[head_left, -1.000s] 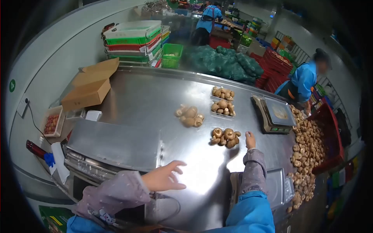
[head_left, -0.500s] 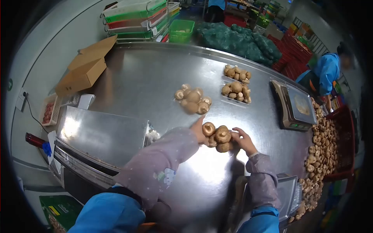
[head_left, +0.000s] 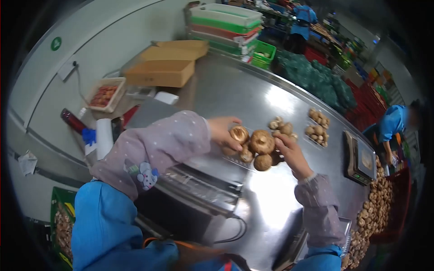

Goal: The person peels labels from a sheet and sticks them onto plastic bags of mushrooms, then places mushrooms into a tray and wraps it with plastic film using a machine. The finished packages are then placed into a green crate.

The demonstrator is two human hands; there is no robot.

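Note:
Between my hands is a clear plastic tray (head_left: 231, 156) of brown shiitake mushrooms (head_left: 262, 142), its edge partly showing under them. My left hand (head_left: 224, 134) grips the tray's left side, the thumb beside a mushroom. My right hand (head_left: 293, 156) is closed on the right side, fingertips against the mushrooms. The tray is held up near the metal wrapping machine (head_left: 199, 183). Just behind it lies a loose group of shiitake mushrooms (head_left: 282, 126), partly hidden. Farther right stand two filled trays of mushrooms (head_left: 318, 134) (head_left: 319, 118).
A weighing scale (head_left: 360, 158) stands at right by a large mushroom pile (head_left: 373, 205) and a red crate (head_left: 401, 194). An open cardboard box (head_left: 162, 72) and a white basket (head_left: 106, 95) are at left. A person in blue (head_left: 391, 123) works at far right.
The view has turned left. My hands have carried the tray of mushrooms leftward over the table, close to the wrapping machine, and it now appears nearer the loose group.

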